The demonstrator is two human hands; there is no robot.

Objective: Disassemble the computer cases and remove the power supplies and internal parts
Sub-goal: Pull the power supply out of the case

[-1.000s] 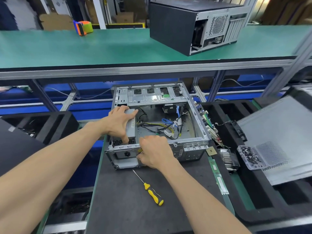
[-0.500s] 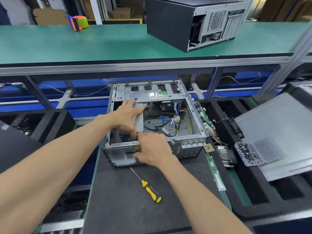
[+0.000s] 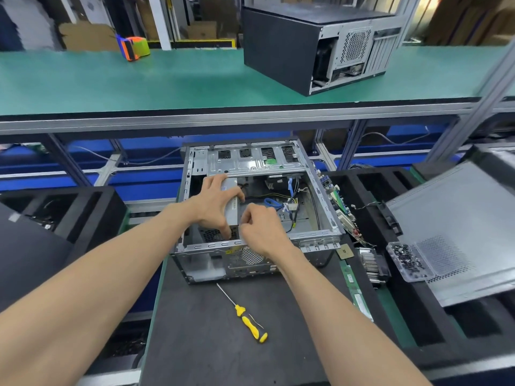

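Left hand (image 3: 216,203) gripping power supply (image 3: 232,208) tilted inside open case (image 3: 250,247); right hand (image 3: 262,227) pinching its near corner — mid-extraction; next likely lifting clear, cables (image 3: 284,203) trailing.

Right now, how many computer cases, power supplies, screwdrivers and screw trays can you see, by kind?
Computer cases: 2, the open case on the mat and the black case on the shelf.
Power supplies: 1, the power supply held by the left hand and right hand.
Screwdrivers: 1, the yellow screwdriver.
Screw trays: 1, the clear tray.
Total: 5
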